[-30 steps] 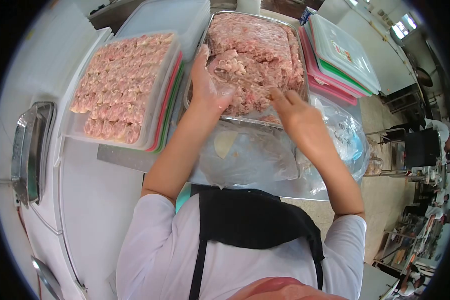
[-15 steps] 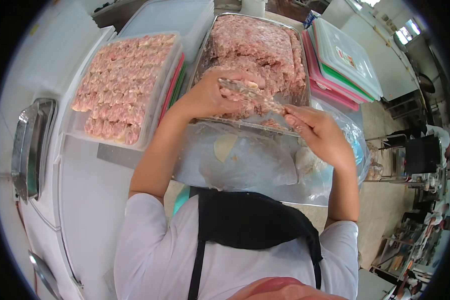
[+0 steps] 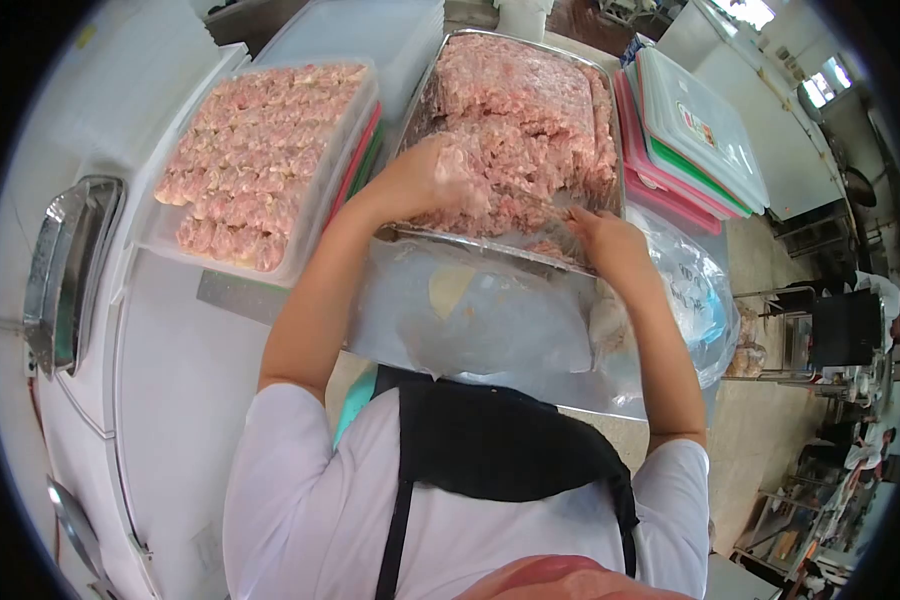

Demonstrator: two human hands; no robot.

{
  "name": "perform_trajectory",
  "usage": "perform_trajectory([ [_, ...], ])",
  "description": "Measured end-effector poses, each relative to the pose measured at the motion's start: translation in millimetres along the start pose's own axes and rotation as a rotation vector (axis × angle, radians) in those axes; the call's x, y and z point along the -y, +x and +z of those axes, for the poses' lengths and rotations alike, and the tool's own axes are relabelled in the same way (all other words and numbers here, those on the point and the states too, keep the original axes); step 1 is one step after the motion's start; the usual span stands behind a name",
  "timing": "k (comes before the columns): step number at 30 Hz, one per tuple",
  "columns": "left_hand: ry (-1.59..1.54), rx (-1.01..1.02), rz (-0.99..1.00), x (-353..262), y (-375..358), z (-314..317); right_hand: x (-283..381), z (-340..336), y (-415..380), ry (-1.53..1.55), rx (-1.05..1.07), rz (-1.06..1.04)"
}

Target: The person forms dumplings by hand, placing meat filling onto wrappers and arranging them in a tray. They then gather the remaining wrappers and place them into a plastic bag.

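Note:
A deep metal tray (image 3: 390, 232) holds a big mound of pink ground meat (image 3: 530, 85), scooped lower at the near side. My left hand (image 3: 438, 182) is over the tray's near left part, against the meat; its fingers are smeared by motion and partly hidden. At the near right, my right hand (image 3: 610, 245) is closed round the handle of a narrow, meat-smeared spatula (image 3: 542, 203). Its blade points left into the meat, towards my left hand. To the left, a clear plastic container (image 3: 160, 225) carries rows of filled, meat-topped dumplings (image 3: 260, 150).
Stacked plastic lids (image 3: 705, 130) stand right of the tray, and translucent containers (image 3: 345, 45) behind left. A clear plastic bag (image 3: 695, 290) lies at the right. Nearer me, plastic film (image 3: 510, 320) covers the metal table, with a pale round wrapper (image 3: 452, 290) on it.
My left hand has gone from holding up a filled piece under the spatula to being down at the meat. The spatula blade has lowered into the meat; my right hand keeps its hold.

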State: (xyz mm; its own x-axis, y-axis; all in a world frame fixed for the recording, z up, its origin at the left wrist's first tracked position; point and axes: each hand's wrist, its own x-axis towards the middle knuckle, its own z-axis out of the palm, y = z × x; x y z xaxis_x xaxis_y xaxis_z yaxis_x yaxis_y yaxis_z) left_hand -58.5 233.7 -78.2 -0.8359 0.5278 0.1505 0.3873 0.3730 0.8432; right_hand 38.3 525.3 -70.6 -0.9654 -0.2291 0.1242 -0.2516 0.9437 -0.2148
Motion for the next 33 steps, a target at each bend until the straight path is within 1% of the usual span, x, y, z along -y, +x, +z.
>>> perform_trajectory([
  [1, 0.048, -0.017, 0.021, -4.0, -7.4, 0.7, -3.0, -6.9, -4.5, -0.074, 0.093, 0.074],
  [2, 0.008, -0.007, 0.071, -11.1, -13.3, 2.0, -3.4, -14.6, -10.0, -0.003, 0.050, 0.112],
  [4, -0.079, 0.012, 0.172, -38.9, -20.7, -2.3, -2.2, -29.4, -20.1, 0.365, -0.072, 0.107],
  [5, 0.007, 0.036, 0.165, -43.7, -18.4, -3.3, -1.3, -34.6, -24.6, 0.549, -0.134, 0.100],
  [7, 0.185, 0.075, 0.147, -49.6, -16.8, -5.6, 10.8, -36.8, -30.5, 0.551, -0.089, -0.083],
  [8, 0.143, 0.148, 0.206, -51.8, -13.9, -5.6, 17.2, -35.3, -31.4, 0.553, -0.067, -0.173],
  [10, 0.056, 0.299, 0.323, -54.6, -3.9, -3.8, 22.0, -29.6, -25.9, 0.526, -0.069, -0.204],
  [11, 0.025, 0.261, 0.279, -51.0, -1.1, -1.9, 23.5, -28.0, -23.4, 0.511, -0.068, -0.223],
  [13, -0.035, 0.172, 0.183, -36.4, -1.6, 5.2, 43.3, -60.4, -27.3, 0.210, -0.140, -0.082],
  [14, 0.049, 0.049, 0.266, -28.5, -4.7, 7.4, 51.9, -71.6, -28.2, 0.060, -0.178, -0.016],
  [16, 0.221, -0.188, 0.430, -24.4, -12.9, 8.4, 57.6, -60.0, -29.9, 0.069, -0.235, -0.113],
  [17, 0.190, -0.084, 0.349, -25.0, -11.9, 5.6, 59.2, -56.3, -30.6, 0.073, -0.267, -0.158],
  [19, 0.127, 0.120, 0.186, -51.6, -8.6, -5.7, 56.7, -79.3, -31.1, 0.121, -0.193, -0.087],
  [20, 0.085, 0.090, 0.201, -55.4, -11.9, -7.0, 55.7, -89.4, -30.8, 0.145, -0.157, -0.054],
  [22, 0.000, 0.032, 0.228, -61.8, -22.5, -7.9, 59.2, -93.4, -36.1, 0.276, -0.171, -0.088],
  [23, -0.016, 0.034, 0.242, -66.0, -25.1, -9.6, 61.6, -93.2, -37.8, 0.344, -0.174, -0.106],
  [25, -0.045, 0.037, 0.267, -72.6, -30.2, -13.5, 59.7, -73.2, -32.2, 0.355, -0.208, -0.187],
  [26, 0.027, -0.028, 0.270, -67.4, -31.6, -15.6, 58.1, -59.5, -28.5, 0.363, -0.225, -0.231],
  [28, 0.178, -0.176, 0.261, -53.6, -36.3, -24.6, 38.6, -39.6, -22.0, 0.566, -0.201, -0.202],
  [29, 0.174, -0.194, 0.229, -53.0, -45.3, -34.2, 28.0, -33.7, -17.5, 0.671, -0.179, -0.192],
  [31, 0.176, -0.232, 0.160, -73.2, -69.0, -66.2, 16.2, -26.5, -9.1, 0.918, 0.004, 0.084],
  [32, 0.246, -0.247, 0.103, -91.1, -86.9, -83.2, 11.4, -21.6, -4.2, 1.029, 0.104, 0.229],
  [33, 0.198, -0.287, 0.038, -85.3, -100.5, -98.9, 6.8, -13.4, 1.8, 1.010, 0.094, 0.233],
])
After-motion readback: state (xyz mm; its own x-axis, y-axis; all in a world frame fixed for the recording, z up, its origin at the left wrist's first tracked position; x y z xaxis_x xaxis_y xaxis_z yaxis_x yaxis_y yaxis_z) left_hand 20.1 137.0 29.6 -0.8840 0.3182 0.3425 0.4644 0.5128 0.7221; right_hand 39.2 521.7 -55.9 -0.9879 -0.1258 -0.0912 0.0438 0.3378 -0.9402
